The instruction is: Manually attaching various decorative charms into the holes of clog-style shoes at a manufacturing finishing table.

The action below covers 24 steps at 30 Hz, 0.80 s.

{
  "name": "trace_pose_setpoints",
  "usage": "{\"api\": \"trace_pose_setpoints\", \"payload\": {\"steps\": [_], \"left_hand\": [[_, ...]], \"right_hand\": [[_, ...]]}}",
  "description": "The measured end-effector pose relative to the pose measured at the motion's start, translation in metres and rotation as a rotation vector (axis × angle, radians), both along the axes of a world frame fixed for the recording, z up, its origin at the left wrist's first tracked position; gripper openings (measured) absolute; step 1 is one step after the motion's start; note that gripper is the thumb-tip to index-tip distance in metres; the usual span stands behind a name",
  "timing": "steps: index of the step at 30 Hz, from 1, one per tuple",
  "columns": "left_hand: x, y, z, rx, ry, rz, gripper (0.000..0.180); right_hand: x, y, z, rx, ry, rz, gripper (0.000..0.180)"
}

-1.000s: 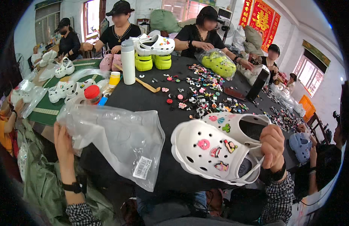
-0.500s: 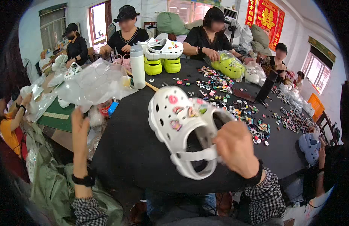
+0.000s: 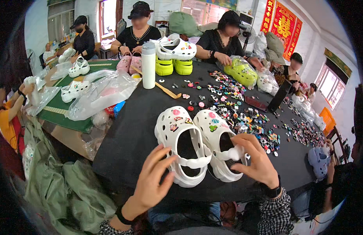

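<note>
A pair of white clogs stands side by side on the black table before me, toes pointing away, with colourful charms on their uppers. The left clog (image 3: 181,124) has my left hand (image 3: 152,180) at its near left side, fingers spread and holding nothing. At the heel strap of the right clog (image 3: 209,127) is my right hand (image 3: 257,160), thumb and fingers apart around the strap without closing on it. The strap is slightly blurred there.
Loose shoe charms (image 3: 232,103) cover the table's right half. Beyond the clogs stand a white bottle (image 3: 149,68), a wooden stick (image 3: 167,91) and stacked white and lime clogs (image 3: 177,51). A clear plastic bag (image 3: 101,100) lies at left. Several co-workers sit around the table.
The white clogs, held up together by my right hand, have come down and now stand apart. My left hand has moved from the plastic bag to the left clog; the bag has settled lower.
</note>
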<state>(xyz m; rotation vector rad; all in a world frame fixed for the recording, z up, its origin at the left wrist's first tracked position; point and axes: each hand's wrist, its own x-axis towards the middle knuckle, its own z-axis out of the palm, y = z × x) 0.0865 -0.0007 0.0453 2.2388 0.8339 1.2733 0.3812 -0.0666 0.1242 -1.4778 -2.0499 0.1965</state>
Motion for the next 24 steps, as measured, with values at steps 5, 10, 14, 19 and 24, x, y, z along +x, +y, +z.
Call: {"api": "trace_pose_setpoints", "payload": {"steps": [5, 10, 14, 19, 24], "left_hand": [[0.033, -0.009, 0.001, 0.188, 0.077, -0.065, 0.057], [0.055, -0.009, -0.002, 0.247, 0.066, -0.047, 0.069], [0.049, -0.007, -0.009, 0.226, 0.126, 0.016, 0.069], [0.033, -0.002, -0.01, 0.197, 0.108, -0.069, 0.054], [0.002, -0.007, 0.003, 0.132, 0.241, -0.209, 0.051]], "right_hand": [[0.027, 0.003, -0.018, -0.128, 0.064, 0.062, 0.073], [0.02, 0.013, -0.054, 0.059, 0.086, -0.099, 0.052], [-0.004, 0.013, -0.07, -0.052, 0.829, -0.103, 0.041], [-0.029, 0.004, -0.062, 0.026, 0.621, -0.038, 0.043], [-0.042, -0.013, -0.06, 0.135, 0.302, 0.105, 0.045]]}}
